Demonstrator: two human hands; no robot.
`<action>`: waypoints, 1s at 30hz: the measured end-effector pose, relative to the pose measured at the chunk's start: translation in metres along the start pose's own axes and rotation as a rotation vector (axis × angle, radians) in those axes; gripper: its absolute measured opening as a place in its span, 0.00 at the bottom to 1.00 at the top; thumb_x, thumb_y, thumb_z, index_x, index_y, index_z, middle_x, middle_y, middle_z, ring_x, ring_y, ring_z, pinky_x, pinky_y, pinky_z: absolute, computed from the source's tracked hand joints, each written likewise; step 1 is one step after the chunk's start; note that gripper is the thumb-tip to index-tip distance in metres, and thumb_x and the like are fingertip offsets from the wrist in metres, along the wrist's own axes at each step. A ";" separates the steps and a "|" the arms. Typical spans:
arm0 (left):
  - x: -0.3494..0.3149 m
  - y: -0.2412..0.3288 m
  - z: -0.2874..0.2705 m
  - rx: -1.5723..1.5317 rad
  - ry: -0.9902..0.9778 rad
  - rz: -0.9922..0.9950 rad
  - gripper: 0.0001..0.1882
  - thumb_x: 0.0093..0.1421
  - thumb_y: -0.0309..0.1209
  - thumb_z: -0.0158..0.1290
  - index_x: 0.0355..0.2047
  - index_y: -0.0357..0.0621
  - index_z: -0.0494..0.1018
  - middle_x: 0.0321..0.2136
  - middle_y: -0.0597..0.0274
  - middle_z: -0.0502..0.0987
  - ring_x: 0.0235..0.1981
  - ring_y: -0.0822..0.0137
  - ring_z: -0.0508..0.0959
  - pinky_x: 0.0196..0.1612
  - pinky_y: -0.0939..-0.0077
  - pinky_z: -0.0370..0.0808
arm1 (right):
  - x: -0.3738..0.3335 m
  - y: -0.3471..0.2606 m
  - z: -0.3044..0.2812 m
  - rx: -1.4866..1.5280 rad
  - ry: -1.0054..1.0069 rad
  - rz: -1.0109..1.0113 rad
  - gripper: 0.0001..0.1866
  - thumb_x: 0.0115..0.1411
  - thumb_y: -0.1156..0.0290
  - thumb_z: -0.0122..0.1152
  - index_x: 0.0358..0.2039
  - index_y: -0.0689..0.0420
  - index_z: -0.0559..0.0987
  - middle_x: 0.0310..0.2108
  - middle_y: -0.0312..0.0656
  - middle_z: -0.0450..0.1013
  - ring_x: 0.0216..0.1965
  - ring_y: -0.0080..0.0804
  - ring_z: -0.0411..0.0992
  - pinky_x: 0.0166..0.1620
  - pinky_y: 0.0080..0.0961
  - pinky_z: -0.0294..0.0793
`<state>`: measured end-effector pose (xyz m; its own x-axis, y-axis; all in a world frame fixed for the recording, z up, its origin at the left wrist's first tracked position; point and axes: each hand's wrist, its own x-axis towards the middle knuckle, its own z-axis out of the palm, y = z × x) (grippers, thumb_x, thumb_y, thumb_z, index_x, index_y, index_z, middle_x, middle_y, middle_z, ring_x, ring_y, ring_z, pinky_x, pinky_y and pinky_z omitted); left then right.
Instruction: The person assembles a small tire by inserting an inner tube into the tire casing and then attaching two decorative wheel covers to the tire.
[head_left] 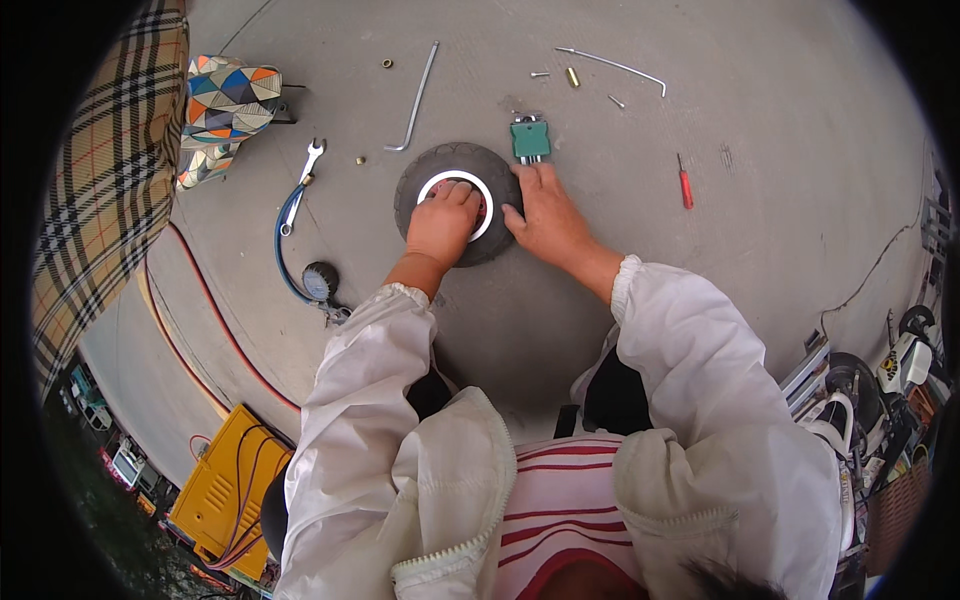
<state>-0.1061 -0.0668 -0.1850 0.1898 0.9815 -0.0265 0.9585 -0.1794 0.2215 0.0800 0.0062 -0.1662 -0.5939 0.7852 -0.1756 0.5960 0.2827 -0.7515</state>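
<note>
A small wheel (408, 184) with a black tyre, a white rim and a red centre lies flat on the grey floor. My left hand (443, 222) is over its hub, fingers bent down and closed on the wheel; the fingertips are partly hidden. At the tyre's right edge is my right hand (552, 218), thumb apart from the fingers and beside the rubber. The fingers point toward a green block (530, 140) with metal pieces sticking out of both ends, just beyond them. I see nothing held in the right hand.
Around lie an L-shaped bar (416, 105), a long bent rod (620, 69), a brass sleeve (572, 77), a red-handled screwdriver (686, 188), a spanner (301, 190) and a hose with a gauge (320, 280). A yellow case (225, 485) with cables stands lower left. Clutter fills the right edge.
</note>
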 end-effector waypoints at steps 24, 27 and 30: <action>-0.020 0.018 -0.005 -0.027 0.036 -0.122 0.20 0.56 0.29 0.50 0.51 0.41 0.72 0.50 0.61 0.72 0.56 0.62 0.71 0.53 0.68 0.73 | 0.003 -0.002 0.001 0.017 -0.121 0.042 0.29 0.56 0.69 0.62 0.56 0.64 0.64 0.51 0.61 0.64 0.51 0.61 0.67 0.53 0.44 0.70; -0.021 0.019 -0.007 -0.068 0.080 -0.116 0.20 0.57 0.28 0.50 0.51 0.40 0.71 0.50 0.60 0.72 0.58 0.61 0.70 0.56 0.66 0.72 | 0.006 -0.001 -0.001 -0.008 -0.128 0.050 0.29 0.55 0.69 0.62 0.55 0.64 0.64 0.51 0.61 0.64 0.50 0.61 0.67 0.53 0.45 0.70; -0.021 0.019 -0.006 -0.086 0.062 -0.125 0.20 0.57 0.28 0.50 0.51 0.40 0.71 0.51 0.60 0.71 0.58 0.60 0.70 0.56 0.66 0.72 | 0.008 0.000 0.000 -0.024 -0.123 0.039 0.29 0.55 0.69 0.63 0.55 0.65 0.64 0.51 0.61 0.64 0.50 0.61 0.68 0.52 0.45 0.70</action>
<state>-0.0931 -0.0900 -0.1741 0.0536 0.9986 0.0008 0.9517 -0.0513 0.3026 0.0754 0.0125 -0.1676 -0.6308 0.7228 -0.2821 0.6319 0.2675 -0.7275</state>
